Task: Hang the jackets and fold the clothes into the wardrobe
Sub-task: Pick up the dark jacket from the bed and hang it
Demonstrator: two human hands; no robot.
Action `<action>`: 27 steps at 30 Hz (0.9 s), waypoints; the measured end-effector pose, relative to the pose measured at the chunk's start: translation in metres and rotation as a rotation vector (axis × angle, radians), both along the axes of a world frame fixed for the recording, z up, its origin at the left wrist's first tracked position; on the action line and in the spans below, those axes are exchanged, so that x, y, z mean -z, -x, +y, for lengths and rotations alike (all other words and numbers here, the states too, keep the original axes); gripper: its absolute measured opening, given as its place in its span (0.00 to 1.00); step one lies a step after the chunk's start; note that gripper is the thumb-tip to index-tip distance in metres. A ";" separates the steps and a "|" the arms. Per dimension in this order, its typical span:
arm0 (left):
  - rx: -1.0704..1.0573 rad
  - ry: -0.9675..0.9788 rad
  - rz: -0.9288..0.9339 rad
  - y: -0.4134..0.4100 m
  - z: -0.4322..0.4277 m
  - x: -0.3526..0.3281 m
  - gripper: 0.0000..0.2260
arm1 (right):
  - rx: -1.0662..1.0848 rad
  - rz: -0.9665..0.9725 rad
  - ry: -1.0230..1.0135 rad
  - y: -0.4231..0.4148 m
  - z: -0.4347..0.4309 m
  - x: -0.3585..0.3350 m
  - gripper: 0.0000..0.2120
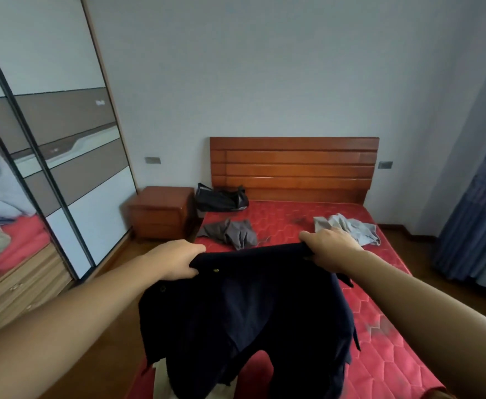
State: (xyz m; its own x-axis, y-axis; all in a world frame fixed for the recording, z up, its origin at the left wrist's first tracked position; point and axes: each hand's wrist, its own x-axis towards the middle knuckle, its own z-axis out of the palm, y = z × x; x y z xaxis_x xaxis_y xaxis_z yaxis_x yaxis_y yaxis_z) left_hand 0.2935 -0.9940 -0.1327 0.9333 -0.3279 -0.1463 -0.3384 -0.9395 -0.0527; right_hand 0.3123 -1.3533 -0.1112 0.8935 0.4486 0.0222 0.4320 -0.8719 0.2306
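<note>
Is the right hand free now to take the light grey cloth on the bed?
Probably not yet. The right hand is closed on the top edge of the dark trousers, as is the left hand. The light grey cloth lies just beyond it with nothing between.

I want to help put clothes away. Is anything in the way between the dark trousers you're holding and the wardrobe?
Nothing visible blocks the way. Both hands, left hand and right hand, hold the dark trousers up over the bed. The wardrobe stands to the left across bare floor, its sliding door partly open.
</note>
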 end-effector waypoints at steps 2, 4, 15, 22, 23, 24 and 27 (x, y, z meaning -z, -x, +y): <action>0.046 0.029 -0.067 -0.001 0.006 0.005 0.09 | 0.018 -0.004 -0.008 -0.006 0.001 0.002 0.11; 0.083 0.115 -0.171 0.000 0.007 0.005 0.09 | 0.020 -0.056 0.005 -0.012 0.002 0.001 0.10; 0.243 0.795 -0.348 -0.008 -0.037 -0.047 0.04 | 0.194 -0.118 -0.485 0.004 0.042 -0.062 0.10; 0.083 0.879 0.083 0.013 -0.079 -0.073 0.13 | 0.096 0.017 -0.990 0.018 0.070 -0.093 0.12; 0.074 0.913 0.170 0.016 -0.079 -0.074 0.16 | 0.090 0.020 -1.038 0.020 0.070 -0.097 0.13; 0.079 0.975 0.262 0.018 -0.078 -0.074 0.20 | 0.086 0.020 -1.076 0.021 0.069 -0.101 0.14; 0.054 1.262 0.659 0.018 -0.070 -0.076 0.32 | 0.047 0.045 -1.139 0.022 0.062 -0.108 0.12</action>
State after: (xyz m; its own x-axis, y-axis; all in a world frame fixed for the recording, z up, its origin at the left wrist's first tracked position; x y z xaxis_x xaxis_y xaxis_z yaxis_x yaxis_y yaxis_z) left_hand 0.2760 -1.0637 -0.0568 0.7927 -0.5957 -0.1292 -0.0084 -0.2226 0.9749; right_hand 0.2901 -1.2910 -0.0036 0.9191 0.1539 0.3627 0.3813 -0.5799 -0.7199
